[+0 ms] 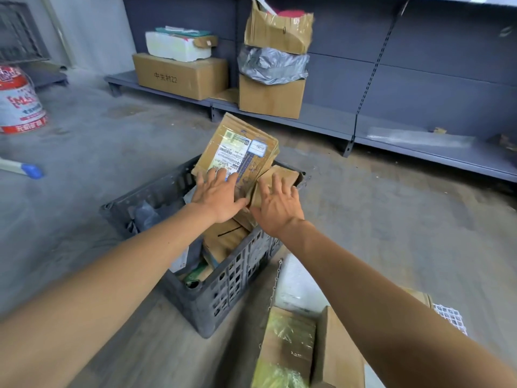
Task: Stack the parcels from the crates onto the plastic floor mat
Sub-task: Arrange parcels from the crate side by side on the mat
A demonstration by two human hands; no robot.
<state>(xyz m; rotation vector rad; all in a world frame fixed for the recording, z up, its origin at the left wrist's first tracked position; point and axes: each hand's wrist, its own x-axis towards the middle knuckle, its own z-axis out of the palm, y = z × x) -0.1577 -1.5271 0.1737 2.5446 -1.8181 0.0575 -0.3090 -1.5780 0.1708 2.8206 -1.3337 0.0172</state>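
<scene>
A dark grey slotted crate (223, 287) stands on the concrete floor, filled with cardboard parcels. A flat brown parcel with a white shipping label (237, 147) leans up out of its far end. My left hand (216, 196) lies flat on that parcel's lower edge with straight fingers. My right hand (277, 204) rests with spread fingers on a smaller brown parcel (285, 175) beside it. Another brown box (223, 239) sits lower in the crate, under my wrists.
At the bottom right, more cardboard parcels (288, 345) lie in a white crate (450, 317). A low grey shelf (321, 119) along the back wall carries several boxes (179, 75). A red and white bucket (21, 102) stands at the far left.
</scene>
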